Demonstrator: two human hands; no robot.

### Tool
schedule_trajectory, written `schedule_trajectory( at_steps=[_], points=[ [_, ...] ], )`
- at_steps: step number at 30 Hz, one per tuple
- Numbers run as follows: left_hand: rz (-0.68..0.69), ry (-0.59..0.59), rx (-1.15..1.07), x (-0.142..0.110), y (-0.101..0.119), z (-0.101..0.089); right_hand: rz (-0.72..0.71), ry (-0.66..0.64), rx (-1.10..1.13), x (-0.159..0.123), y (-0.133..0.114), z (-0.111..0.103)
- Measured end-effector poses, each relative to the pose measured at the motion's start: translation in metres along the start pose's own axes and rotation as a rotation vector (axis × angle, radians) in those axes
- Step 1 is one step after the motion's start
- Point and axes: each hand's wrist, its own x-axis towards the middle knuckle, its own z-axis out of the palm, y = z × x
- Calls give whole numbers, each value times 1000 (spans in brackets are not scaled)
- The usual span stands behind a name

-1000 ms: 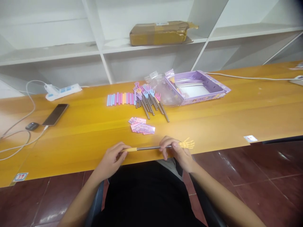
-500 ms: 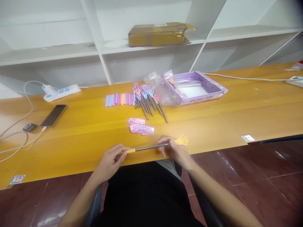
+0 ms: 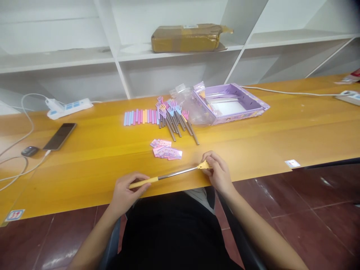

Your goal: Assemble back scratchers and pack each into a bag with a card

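Holding a back scratcher (image 3: 177, 173) near the front edge of the bench (image 3: 253, 144), the left hand (image 3: 126, 192) closes its fingers on the handle (image 3: 153, 180), the right hand (image 3: 221, 175) on the head (image 3: 202, 165); the pink cards' (image 3: 172, 153) print is illegible.

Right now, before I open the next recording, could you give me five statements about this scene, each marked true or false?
1. The left hand holds a yellow cylindrical handle. True.
2. The right hand holds a black rectangular phone. False: its fingers are on a yellow hand-shaped head.
3. A slim silvery metal rod runs between the two hands. True.
4. The pink printed cards lie inside the open purple box. False: they lie on the yellow-brown wooden table.
5. A brown taped cardboard carton sits on a white shelf. True.
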Motion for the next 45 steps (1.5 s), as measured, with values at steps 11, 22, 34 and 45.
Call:
schedule_trajectory(
  at_steps=[11, 22, 34, 45],
  points=[
    [10, 44, -45, -4, -5, 3, -134, -103, -288, -11, -7, 6],
    [156, 67, -129, -5, 2, 10, -175, -154, -394, -28, -18, 24],
    [271, 120, -200, -10, 8, 25, -209, -137, -391, -42, -12, 46],
    [290, 147, -234, -5, 16, 36, -263, -152, -388, -40, -9, 57]
  ],
)
